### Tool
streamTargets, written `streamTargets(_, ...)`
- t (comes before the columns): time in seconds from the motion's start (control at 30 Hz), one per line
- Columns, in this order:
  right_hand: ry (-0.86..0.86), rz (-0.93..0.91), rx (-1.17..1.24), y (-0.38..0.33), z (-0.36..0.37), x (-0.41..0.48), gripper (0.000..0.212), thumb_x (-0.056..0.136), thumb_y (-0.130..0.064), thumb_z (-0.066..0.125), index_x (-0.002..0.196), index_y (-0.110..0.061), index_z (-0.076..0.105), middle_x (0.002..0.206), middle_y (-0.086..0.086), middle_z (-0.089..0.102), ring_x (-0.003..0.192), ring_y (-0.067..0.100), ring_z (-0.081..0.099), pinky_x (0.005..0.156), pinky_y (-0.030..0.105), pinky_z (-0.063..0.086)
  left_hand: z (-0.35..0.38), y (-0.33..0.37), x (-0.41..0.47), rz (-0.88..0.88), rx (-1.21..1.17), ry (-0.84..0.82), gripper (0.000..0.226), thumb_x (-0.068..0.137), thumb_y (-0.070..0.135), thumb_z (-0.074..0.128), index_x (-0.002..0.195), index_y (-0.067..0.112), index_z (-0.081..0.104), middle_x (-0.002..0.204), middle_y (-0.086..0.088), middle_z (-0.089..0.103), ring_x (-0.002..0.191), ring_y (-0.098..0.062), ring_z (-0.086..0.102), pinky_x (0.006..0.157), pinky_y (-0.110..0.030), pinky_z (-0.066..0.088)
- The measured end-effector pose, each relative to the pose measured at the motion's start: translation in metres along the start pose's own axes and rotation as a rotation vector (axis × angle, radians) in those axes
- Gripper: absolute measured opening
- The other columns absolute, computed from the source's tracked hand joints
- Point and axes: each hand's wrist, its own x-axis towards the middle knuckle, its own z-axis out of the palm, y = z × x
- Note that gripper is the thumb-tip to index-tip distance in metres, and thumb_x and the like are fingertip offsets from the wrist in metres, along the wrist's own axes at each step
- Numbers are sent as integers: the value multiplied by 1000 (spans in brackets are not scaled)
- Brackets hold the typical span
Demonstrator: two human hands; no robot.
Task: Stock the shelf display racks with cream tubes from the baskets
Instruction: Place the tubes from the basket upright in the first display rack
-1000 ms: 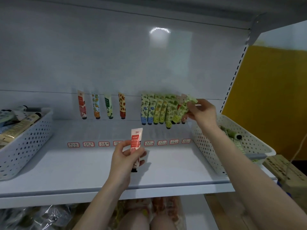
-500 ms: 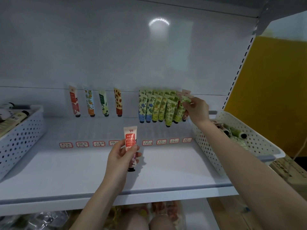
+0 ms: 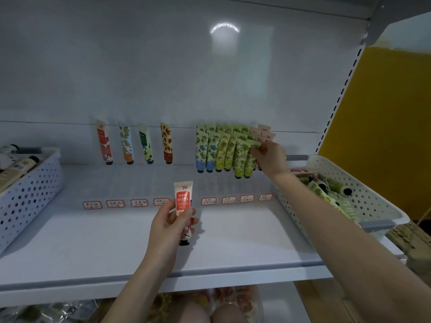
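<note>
blurred packaged goods show under the shelf edge, can't tell what they are. left hand [image 3: 171, 226] is raised over the white shelf [image 3: 105, 243], fingers and thumb curled round the lower half of a pink cream tube [image 3: 183, 201], which is upright, black cap down, crimp up. orange-red panel on it has white chinese characters, too small to read. just behind, a row of red-bordered price labels [image 3: 138, 203] with illegible handwriting. right arm is stretched forward beside the right basket [image 3: 382, 213], white, perforated, holding loose green-print tubes with dark caps. left basket [image 3: 30, 190] at the left edge is the same type, with beige tubes inside. right hand [image 3: 271, 159] is at the back rack, thumb and fingers pinching the top of a green leaf-print tube [image 3: 249, 159] at the right end of the packed cluster [image 3: 217, 150]: blue-print, yellow-green and green tubes, pink crimps behind. four single tubes [image 3: 135, 143] stand cap down well to the left: red, orange-blue, green, brown-print. yellow wall [image 3: 384, 136] is far right
</note>
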Motion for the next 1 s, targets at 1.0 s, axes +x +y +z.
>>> streamTargets(1.0,-27,-20,-126,1,-4,2,16,87,-2,51,83,9,62,79,19,64,67,23,55,57,25,42,-1,-1,0,22,9,-3,20,89,17,59,104,28,55,93,-1,68,79,-14,66,69,-29,49)
